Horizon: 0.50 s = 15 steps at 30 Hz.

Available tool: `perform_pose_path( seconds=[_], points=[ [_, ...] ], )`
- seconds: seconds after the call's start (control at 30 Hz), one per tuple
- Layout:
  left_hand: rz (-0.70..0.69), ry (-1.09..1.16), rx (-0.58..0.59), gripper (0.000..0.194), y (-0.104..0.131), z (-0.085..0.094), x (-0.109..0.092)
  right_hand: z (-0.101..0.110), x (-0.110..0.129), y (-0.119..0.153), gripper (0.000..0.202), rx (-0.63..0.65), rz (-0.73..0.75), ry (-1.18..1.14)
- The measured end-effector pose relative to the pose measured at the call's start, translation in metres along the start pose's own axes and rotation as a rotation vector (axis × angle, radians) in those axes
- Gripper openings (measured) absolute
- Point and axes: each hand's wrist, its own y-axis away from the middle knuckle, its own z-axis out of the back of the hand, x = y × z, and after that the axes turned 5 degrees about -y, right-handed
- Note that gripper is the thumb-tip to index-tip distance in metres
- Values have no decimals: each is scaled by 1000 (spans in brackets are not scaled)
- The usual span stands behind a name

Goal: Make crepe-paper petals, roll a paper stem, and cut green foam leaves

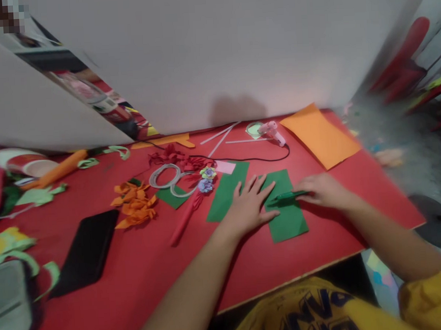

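Note:
My left hand [248, 208] lies flat with its fingers spread, pressing across two pieces of green paper. Its fingertips reach over the left edge of the right green sheet [288, 223], and the other green sheet [222, 202] passes beneath the palm. Held in my right hand [320, 192] is a slim green tool [285, 197] with a tapered tip pointing left, low over the right sheet. Blur hides exactly what kind of tool it is. Left of my left hand are paper flowers [206, 179] on a red stick [182, 223].
A pink glue gun [274, 132] with a black cord sits at the back, beside an orange sheet [320, 135]. Leftward lie orange paper petals [136, 206], red petals [172, 157], coiled wire [165, 176] and a black phone-like slab [90, 250]. The red table's front edge [293, 282] runs before me.

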Motion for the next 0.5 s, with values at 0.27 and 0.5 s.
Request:
perform_pose_path(
  seconds=[0.27, 0.5],
  points=[
    [1, 14, -9, 89, -1, -3, 2, -17, -4, -6, 25, 15, 14, 50],
    [5, -15, 36, 89, -1, -2, 1, -16, -4, -6, 24, 46, 32, 93]
  ],
)
